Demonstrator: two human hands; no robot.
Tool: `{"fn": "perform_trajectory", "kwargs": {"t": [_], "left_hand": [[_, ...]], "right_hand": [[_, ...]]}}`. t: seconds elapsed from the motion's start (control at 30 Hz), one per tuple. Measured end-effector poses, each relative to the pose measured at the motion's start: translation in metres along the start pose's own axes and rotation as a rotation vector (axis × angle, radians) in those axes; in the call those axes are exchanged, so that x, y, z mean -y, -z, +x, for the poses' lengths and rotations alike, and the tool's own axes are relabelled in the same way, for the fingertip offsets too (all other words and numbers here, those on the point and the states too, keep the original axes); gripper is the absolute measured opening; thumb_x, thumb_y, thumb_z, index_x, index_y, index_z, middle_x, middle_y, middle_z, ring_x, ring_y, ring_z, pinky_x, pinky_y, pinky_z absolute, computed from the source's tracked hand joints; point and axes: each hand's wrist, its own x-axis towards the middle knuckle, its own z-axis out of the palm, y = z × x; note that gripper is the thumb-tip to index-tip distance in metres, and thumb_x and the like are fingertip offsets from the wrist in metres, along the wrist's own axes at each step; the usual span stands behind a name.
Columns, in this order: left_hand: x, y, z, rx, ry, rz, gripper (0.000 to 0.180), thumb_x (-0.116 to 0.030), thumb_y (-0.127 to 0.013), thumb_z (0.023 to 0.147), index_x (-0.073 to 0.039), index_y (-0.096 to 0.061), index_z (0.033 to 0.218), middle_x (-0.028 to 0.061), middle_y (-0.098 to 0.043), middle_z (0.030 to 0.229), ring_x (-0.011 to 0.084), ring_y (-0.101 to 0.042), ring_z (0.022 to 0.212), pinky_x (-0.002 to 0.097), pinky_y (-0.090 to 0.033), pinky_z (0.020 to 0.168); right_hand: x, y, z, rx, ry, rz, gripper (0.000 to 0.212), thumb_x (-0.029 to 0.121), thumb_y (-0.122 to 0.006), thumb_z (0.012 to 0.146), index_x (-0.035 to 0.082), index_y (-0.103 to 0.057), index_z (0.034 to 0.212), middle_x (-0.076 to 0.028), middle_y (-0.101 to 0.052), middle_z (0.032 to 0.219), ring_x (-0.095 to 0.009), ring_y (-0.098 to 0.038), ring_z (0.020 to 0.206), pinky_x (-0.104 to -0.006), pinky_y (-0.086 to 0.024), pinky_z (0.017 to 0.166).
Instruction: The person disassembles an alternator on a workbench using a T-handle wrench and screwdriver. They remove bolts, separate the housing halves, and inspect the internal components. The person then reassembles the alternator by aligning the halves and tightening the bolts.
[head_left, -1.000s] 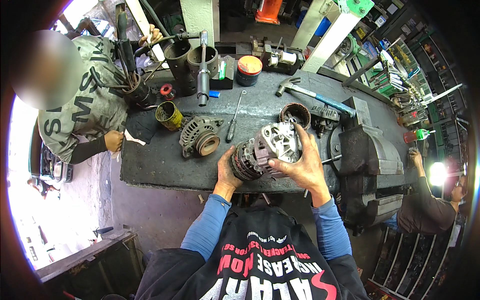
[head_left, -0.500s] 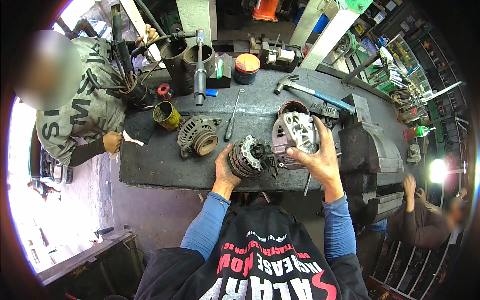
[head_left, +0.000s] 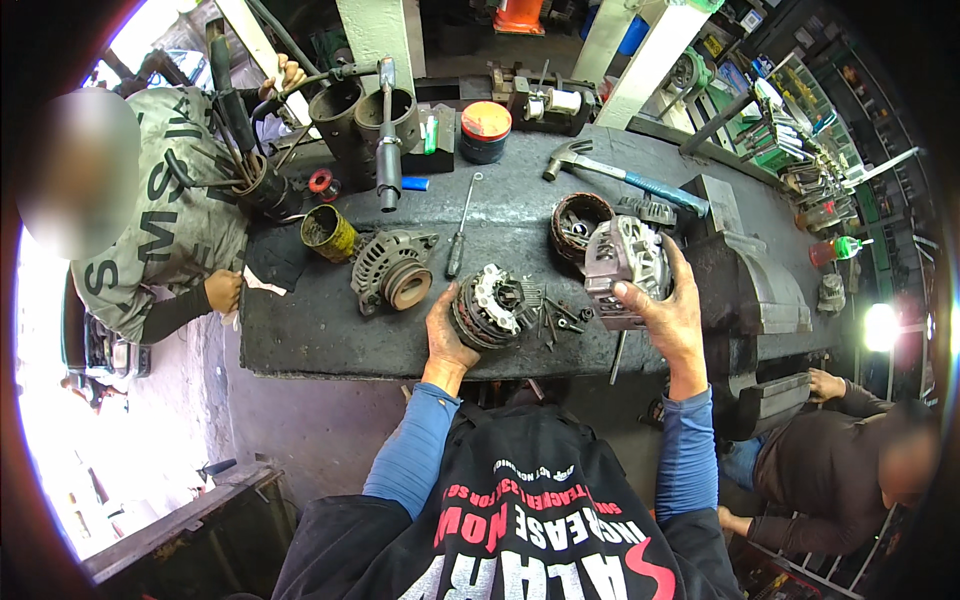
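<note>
My left hand [head_left: 446,342] is closed round the left side of an alternator core [head_left: 482,308], whose copper windings and silver rectifier plate face up. In my right hand [head_left: 675,322] is a silver alternator housing [head_left: 628,255], gripped by its right side with the thumb across the front. Several small bolts and metal parts [head_left: 562,318] lie between the two pieces. Behind the housing rests a round part with copper windings [head_left: 580,222]. Left of the core sits a whole alternator [head_left: 392,272] with its pulley upward.
A screwdriver [head_left: 459,240] and a claw hammer [head_left: 620,178] lie on the dark bench [head_left: 300,335]. A yellow can [head_left: 330,233], a red-topped tub [head_left: 486,130] and a large vise [head_left: 745,290] surround the work. One person [head_left: 165,210] stands at left, another [head_left: 830,470] at lower right.
My right hand has moved the housing rightward, uncovering the wound part behind it and the small bolts. My left hand stays on the core. The person at right has leaned nearer the bench.
</note>
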Motion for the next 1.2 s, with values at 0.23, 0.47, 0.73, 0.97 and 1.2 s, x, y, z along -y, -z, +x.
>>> {"fn": "perform_trajectory", "kwargs": {"t": [0.23, 0.47, 0.73, 0.97, 1.2], "left_hand": [[0.0, -0.003, -0.002, -0.027, 0.013, -0.009, 0.052, -0.044, -0.065, 0.097, -0.006, -0.069, 0.132, 0.0125, -0.073, 0.13, 0.0332, -0.07, 0.12, 0.0547, -0.053, 0.109], [0.0, 0.0, -0.003, -0.032, 0.012, -0.013, 0.052, -0.044, -0.065, 0.097, -0.007, -0.069, 0.132, 0.0109, -0.073, 0.132, 0.0325, -0.069, 0.122, 0.0545, -0.051, 0.11], [-0.003, 0.01, 0.005, -0.073, 0.04, -0.017, 0.046, -0.042, -0.066, 0.096, -0.01, -0.071, 0.128, 0.0068, -0.074, 0.129, 0.0283, -0.069, 0.12, 0.0502, -0.052, 0.11], [-0.005, 0.017, 0.006, -0.089, -0.003, 0.0, 0.043, -0.041, -0.064, 0.098, -0.009, -0.071, 0.127, 0.0062, -0.074, 0.127, 0.0279, -0.069, 0.119, 0.0498, -0.052, 0.109], [-0.008, 0.009, -0.002, -0.092, -0.004, 0.043, 0.048, -0.042, -0.063, 0.1, -0.007, -0.07, 0.131, 0.0081, -0.073, 0.132, 0.0291, -0.068, 0.122, 0.0508, -0.051, 0.11]], "right_hand": [[-0.021, 0.017, -0.008, -0.031, -0.097, 0.086, 0.109, 0.034, -0.1, 0.069, -0.009, -0.046, 0.153, -0.022, -0.052, 0.143, -0.031, -0.056, 0.134, -0.0406, -0.046, 0.114], [-0.029, 0.028, -0.022, -0.053, -0.191, 0.172, 0.101, 0.024, -0.097, 0.075, -0.01, -0.043, 0.153, -0.021, -0.066, 0.136, -0.025, -0.065, 0.121, -0.0364, -0.053, 0.104], [-0.058, 0.035, -0.035, -0.098, -0.297, 0.309, 0.094, 0.027, -0.095, 0.08, -0.01, -0.047, 0.152, -0.019, -0.07, 0.128, -0.023, -0.069, 0.111, -0.035, -0.055, 0.099], [-0.073, 0.029, -0.048, -0.107, -0.409, 0.464, 0.071, 0.029, -0.082, 0.09, -0.006, -0.055, 0.147, -0.012, -0.071, 0.122, -0.018, -0.07, 0.104, -0.0326, -0.056, 0.093], [-0.098, 0.025, -0.061, -0.091, -0.437, 0.604, 0.075, 0.031, -0.08, 0.091, -0.009, -0.053, 0.148, -0.015, -0.072, 0.12, -0.02, -0.072, 0.101, -0.0347, -0.059, 0.088]]}}
